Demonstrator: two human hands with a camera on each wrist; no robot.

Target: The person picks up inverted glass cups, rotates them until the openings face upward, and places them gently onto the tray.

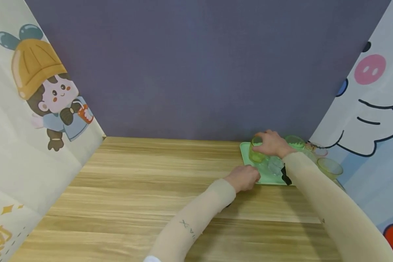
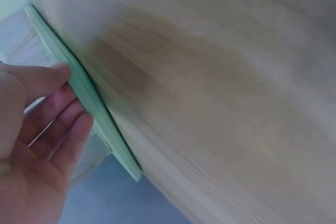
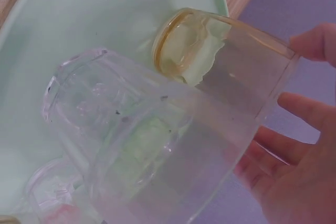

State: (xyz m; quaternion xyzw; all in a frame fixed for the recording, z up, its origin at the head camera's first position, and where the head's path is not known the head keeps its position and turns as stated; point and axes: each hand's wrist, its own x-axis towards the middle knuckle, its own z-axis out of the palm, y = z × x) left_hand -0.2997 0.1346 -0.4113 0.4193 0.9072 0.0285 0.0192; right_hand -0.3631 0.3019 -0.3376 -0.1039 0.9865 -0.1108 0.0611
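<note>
Fingers: our left fingers (image 2: pixel 63 109) pinch the tray's near edge; our right fingers (image 3: pixel 307 109) curl round the yellow glass.
Surface (image 1: pixel 150 189): wooden, carrying the tray.
Tray (image 1: pixel 245 154): green, far right.
Yellow glass (image 1: pixel 257 151): on the tray.
Clear glass (image 3: pixel 121 129): touching it.

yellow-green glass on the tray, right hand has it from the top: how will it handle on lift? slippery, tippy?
The yellow-green glass looks smooth and see-through, so probably slick under the right hand. Its walls look thin: likely light, perhaps fragile. A clear glass stands close beside it on the green tray, so a tilted lift could knock them together.
</note>
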